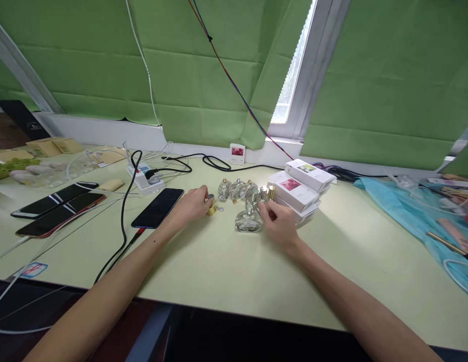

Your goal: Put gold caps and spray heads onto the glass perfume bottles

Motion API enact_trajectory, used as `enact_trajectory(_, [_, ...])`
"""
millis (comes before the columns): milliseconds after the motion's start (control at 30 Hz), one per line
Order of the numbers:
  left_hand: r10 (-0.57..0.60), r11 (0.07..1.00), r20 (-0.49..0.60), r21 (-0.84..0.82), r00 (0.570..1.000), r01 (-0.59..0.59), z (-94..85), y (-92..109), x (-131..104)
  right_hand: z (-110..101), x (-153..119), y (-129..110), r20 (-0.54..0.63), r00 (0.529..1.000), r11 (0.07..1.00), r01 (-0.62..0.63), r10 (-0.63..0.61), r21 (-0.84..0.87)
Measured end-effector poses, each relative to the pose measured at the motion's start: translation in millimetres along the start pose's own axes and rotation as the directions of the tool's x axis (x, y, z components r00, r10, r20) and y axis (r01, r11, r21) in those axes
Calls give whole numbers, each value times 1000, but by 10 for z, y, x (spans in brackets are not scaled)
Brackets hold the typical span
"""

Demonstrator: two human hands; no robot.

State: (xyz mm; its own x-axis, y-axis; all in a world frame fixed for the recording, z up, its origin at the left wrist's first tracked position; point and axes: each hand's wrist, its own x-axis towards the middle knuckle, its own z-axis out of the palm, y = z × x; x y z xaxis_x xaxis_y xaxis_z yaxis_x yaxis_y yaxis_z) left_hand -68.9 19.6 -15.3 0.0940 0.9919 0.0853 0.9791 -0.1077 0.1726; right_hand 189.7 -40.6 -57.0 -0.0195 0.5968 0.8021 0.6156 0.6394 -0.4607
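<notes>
Forearms (138, 261) cross the front edge of the table (219, 274), bringing the left hand (192, 203), fingertips bunched, to small pieces (211, 211) and the curled right hand (282, 226) beside a glass bottle (248, 222), any pinch unclear, with upright bottles (249, 191) behind, seemingly for easy grasping, and boxes (294, 190) stacked toward the back edge, presumably saving room.

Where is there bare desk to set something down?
Bare: between the white boxes and the blue sheet, in front of the dark cables; also the near strip between the forearms. Crowded: the middle, bottles and small pieces around the left hand and right hand; the left, phones and cords.
</notes>
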Motion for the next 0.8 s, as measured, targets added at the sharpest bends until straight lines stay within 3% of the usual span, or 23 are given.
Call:
enact_trajectory(500, [58,991,-10,-119,998,-58,28,103,-47,23,-17,15,2,999,998,54,-54,17])
enact_trajectory(800, [157,968,-71,-185,985,-168,109,118,-53,16,-22,2,21,998,998,55,-55,20])
